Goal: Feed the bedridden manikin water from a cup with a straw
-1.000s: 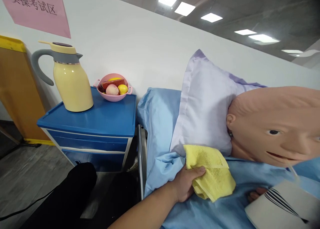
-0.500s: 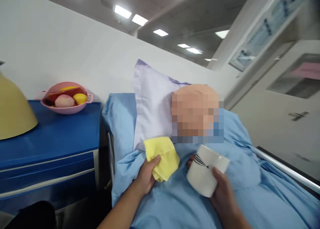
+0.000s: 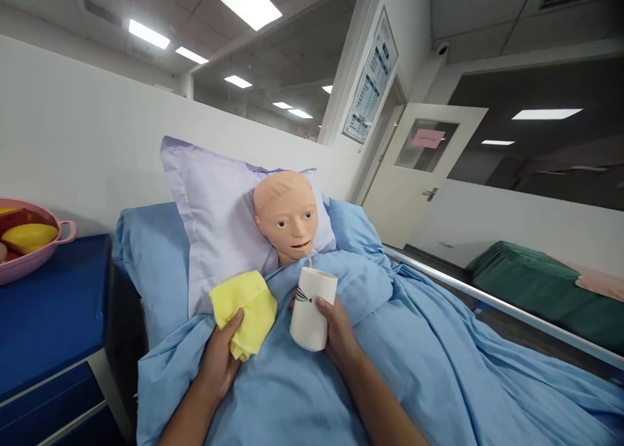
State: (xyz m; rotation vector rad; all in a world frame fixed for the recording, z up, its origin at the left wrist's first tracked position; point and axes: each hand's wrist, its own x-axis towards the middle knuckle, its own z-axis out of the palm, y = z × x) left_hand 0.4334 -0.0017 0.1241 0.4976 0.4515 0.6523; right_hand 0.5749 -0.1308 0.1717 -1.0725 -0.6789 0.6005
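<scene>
A training manikin (image 3: 286,213) lies in a bed, head on a lilac pillow (image 3: 214,212), covered to the neck by a blue sheet (image 3: 419,361). My left hand (image 3: 220,361) grips a folded yellow towel (image 3: 244,308) beside the manikin's shoulder. My right hand (image 3: 336,332) is wrapped round a white cup (image 3: 312,308) with a dark line pattern, held upright just below the manikin's chin. A thin straw (image 3: 309,262) rises from the cup toward the mouth.
A blue bedside cabinet (image 3: 49,309) stands at the left with a pink bowl of fruit (image 3: 29,238) on it. A metal bed rail (image 3: 497,306) runs along the far side. Beyond it are a green-covered bed (image 3: 541,287) and a white door (image 3: 419,166).
The view has swung right, away from the cabinet and yellow jug. My right hand with the cup has come into view and risen upright under the manikin's chin. The towel hand has stayed put.
</scene>
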